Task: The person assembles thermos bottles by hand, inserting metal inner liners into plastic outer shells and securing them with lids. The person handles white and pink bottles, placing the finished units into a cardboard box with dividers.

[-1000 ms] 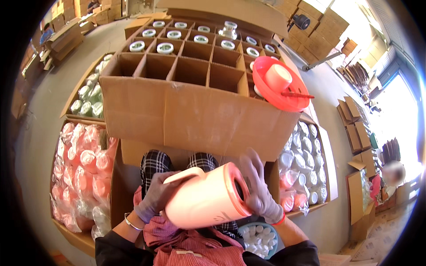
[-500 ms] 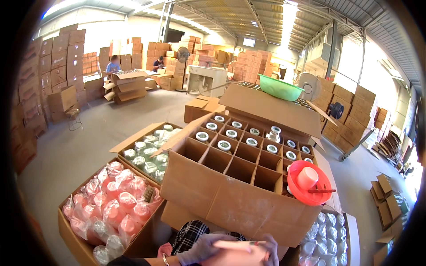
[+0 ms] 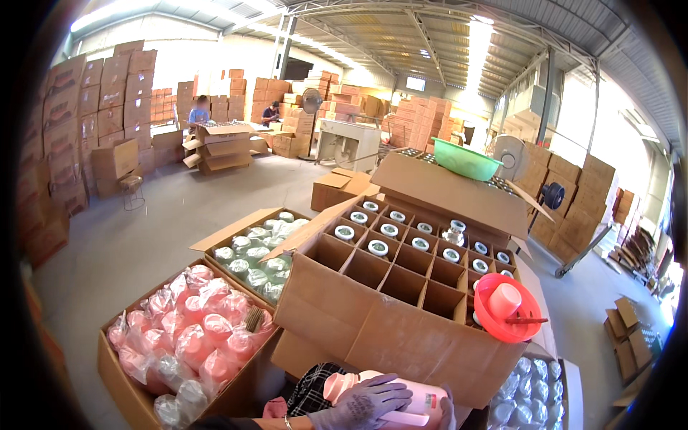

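Observation:
A pink jug with a neck at its left end, a pale handle and a small label lies on its side at the lower edge. My gloved left hand is laid over its body near the handle, thumb and fingers pressed to it. My gloved right hand holds the other end, its fingers partly hidden. Just beyond stands a large open carton with cardboard dividers; white-rimmed bottles fill its farther cells and the nearest row of cells shows no bottles. One silvery bottle sticks up higher.
A carton of pink plastic-wrapped pieces stands at left, with a carton of clear wrapped pieces behind it. A red bowl with a pink cup rests on the big carton's right corner. Farther off are a green basin and two people.
The pink jug has turned so that its neck points left and its label shows. My left hand now lies across its body. The view has shifted slightly.

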Demonstrator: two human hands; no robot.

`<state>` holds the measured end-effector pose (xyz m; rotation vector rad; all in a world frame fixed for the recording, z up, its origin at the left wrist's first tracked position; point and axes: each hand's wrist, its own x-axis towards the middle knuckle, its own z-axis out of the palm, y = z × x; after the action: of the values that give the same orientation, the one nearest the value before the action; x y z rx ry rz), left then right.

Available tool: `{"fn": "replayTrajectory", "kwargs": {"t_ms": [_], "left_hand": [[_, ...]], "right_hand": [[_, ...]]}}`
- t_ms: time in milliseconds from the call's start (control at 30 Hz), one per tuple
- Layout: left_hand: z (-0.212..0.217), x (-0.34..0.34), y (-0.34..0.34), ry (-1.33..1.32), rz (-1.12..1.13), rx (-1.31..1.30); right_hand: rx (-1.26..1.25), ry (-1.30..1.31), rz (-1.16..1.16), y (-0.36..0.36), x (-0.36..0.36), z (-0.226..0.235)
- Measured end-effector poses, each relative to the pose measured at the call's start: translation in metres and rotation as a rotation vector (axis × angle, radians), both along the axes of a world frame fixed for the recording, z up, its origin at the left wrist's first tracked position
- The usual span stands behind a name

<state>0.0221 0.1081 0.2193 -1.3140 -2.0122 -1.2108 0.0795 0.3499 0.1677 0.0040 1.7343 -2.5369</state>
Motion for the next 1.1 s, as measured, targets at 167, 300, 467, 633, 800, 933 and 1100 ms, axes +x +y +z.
{"fn": "replayTrajectory", "kwargs": {"t_ms": [167, 300, 467, 633, 800, 933, 1100], "left_hand": [[-0.041, 0.013, -0.032, -1.133, -0.082, 0.326], [0.022, 0.03, -0.029, -1.808, -0.295, 0.552], [-0.054, 0.015, -0.023, -0.805, 0.316, 0.439], [-0.024, -0.006, -0.022, -0.755, 0.197, 0.319], [0.006, -0.008, -0.025, -1.288, 0.069, 0.36], [-0.002, -0.005, -0.013, -1.019, 0.094, 0.152], [-0.04, 0.021, -0.005, -1.302, 0.173, 0.499]], "right_hand": [[0.762, 0.579, 0.093, 0.017, -0.012, -0.002], [0.892, 0.948, 0.491, -0.003, -0.016, 0.112], [0.364, 0.281, 0.315, -0.006, -0.002, 0.085], [0.605, 0.344, 0.114, 0.0, -0.022, 0.046], [1.069, 0.944, 0.295, 0.015, -0.036, 0.124], [1.026, 0.961, 0.462, -0.001, -0.044, 0.147], [0.923, 0.791, 0.391, 0.003, -0.043, 0.127]]}}
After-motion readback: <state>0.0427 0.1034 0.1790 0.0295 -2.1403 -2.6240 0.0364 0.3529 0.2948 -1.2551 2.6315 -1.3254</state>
